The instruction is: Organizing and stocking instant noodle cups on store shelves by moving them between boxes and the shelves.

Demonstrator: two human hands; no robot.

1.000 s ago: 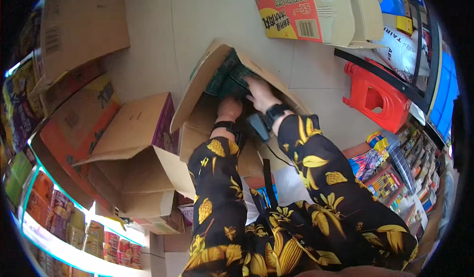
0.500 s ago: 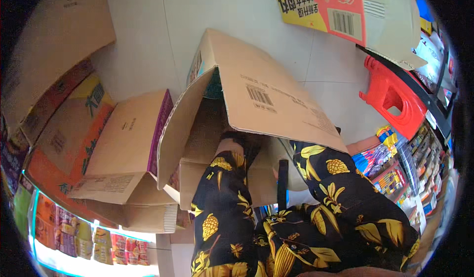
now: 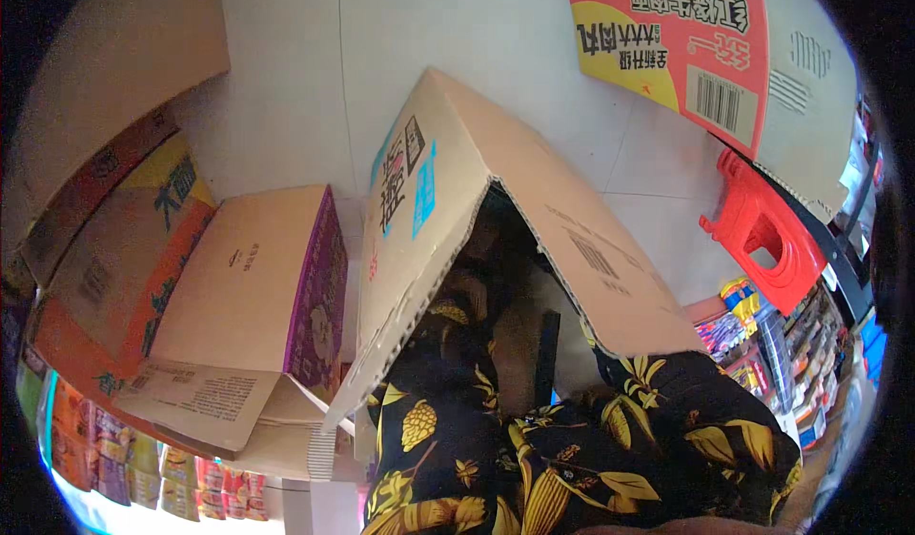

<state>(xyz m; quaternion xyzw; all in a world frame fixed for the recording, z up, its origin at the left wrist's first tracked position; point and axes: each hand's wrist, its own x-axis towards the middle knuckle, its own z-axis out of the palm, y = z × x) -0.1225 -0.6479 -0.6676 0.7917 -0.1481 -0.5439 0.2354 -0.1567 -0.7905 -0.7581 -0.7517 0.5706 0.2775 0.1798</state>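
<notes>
Both sleeved forearms reach inside the brown cardboard box (image 3: pixel 496 201), beside the purple-sided carton (image 3: pixel 286 287); hands hidden, grip unreadable.

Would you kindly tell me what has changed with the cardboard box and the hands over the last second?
The open cardboard box has come up toward the camera and tipped, so its flaps now cover both hands, which reached into it a second ago; only the patterned sleeves show. Whether the hands grip anything cannot be seen. The purple-sided carton, the red stool and the red and yellow carton stayed where they were.
</notes>
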